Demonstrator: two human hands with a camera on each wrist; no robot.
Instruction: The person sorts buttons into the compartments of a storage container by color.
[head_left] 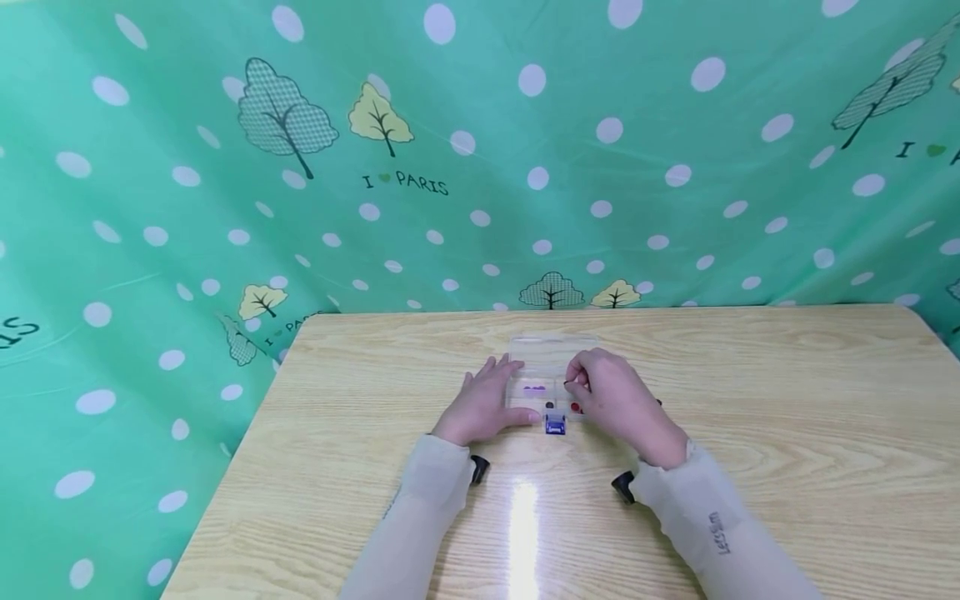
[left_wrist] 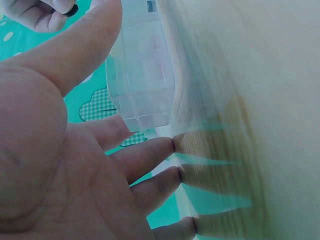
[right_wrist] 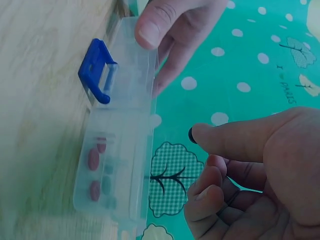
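Observation:
A clear plastic box (head_left: 555, 343) with a blue latch (head_left: 555, 425) lies with its lid raised at the back. Its compartments hold a purple piece (head_left: 534, 388), a small dark piece (head_left: 550, 405) and red pieces (right_wrist: 94, 159). My left hand (head_left: 487, 402) rests at the box's left side, fingers spread, thumb along the front rim. Above the right part of the box, my right hand (head_left: 611, 392) holds a small black disc (right_wrist: 192, 135) at the thumb tip. The opposing fingertip is partly hidden.
The box stands on a light wooden table (head_left: 787, 433). Behind it hangs a green dotted curtain (head_left: 480, 150). A small dark item (head_left: 658, 402) shows just right of my right wrist, too small to identify.

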